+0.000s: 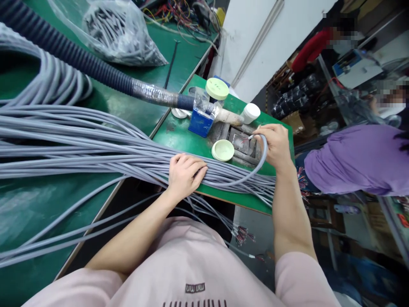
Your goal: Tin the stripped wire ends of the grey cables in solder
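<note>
My right hand (275, 143) pinches a grey cable (262, 158) near its end, bending it back in a loop. The cable's stripped end, with thin wires, points left over a square metal solder pot (244, 143). My left hand (186, 172) rests on a thick bundle of grey cables (134, 143), its fingers curled over the top; whether it grips any single cable is hidden. Between the hands sits a shallow pale-green lid or dish (223, 150). A suction hose nozzle (230, 116) ends beside the pot.
A ribbed black hose (96, 68) crosses the bench to a blue block (200, 123). Behind stand a green-lidded jar (217, 88) and a white tub (251, 113). A plastic bag of cut cable pieces (116, 32) lies at the back left. A person in purple (358, 160) is at right.
</note>
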A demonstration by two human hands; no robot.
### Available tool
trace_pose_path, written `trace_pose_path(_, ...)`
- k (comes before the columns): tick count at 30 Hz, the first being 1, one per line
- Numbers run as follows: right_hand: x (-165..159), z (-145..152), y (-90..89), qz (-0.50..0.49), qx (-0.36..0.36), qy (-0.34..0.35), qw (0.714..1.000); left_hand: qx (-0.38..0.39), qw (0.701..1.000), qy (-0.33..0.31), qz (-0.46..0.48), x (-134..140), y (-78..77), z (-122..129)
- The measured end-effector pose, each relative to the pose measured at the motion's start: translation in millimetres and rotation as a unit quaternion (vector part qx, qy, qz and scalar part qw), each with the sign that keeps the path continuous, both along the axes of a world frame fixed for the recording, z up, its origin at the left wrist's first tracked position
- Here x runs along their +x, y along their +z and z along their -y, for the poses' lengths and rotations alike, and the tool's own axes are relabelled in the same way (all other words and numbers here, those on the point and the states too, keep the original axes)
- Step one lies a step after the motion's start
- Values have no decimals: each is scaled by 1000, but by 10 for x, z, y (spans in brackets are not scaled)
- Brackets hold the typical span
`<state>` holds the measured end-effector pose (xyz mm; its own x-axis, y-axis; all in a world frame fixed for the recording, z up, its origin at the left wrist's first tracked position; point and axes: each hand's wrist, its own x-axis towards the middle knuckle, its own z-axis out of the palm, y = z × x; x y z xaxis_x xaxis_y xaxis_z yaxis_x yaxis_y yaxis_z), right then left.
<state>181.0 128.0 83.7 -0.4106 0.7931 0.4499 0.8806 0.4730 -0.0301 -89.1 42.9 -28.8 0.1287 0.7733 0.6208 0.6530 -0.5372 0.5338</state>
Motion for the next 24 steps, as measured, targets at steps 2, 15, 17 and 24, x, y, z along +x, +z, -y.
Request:
trace_pose_path(2, 89, -76, -45, 1, 2, -8, 1000, 7, 1000, 0, 0, 0, 2, 1)
trace_pose_path(15, 300, -348, -266, 19, -31, -9, 999, -1, 1000, 3, -3, 5, -1, -2)
trace_pose_path(17, 295, -367, -274, 16, -37, -10, 999, 2, 1000, 3, -2, 4, -4, -2)
trace_pose_path(24, 267, -437, -334, 24, -49, -9, 998, -12, 1000, 2, 5, 3, -14, -2)
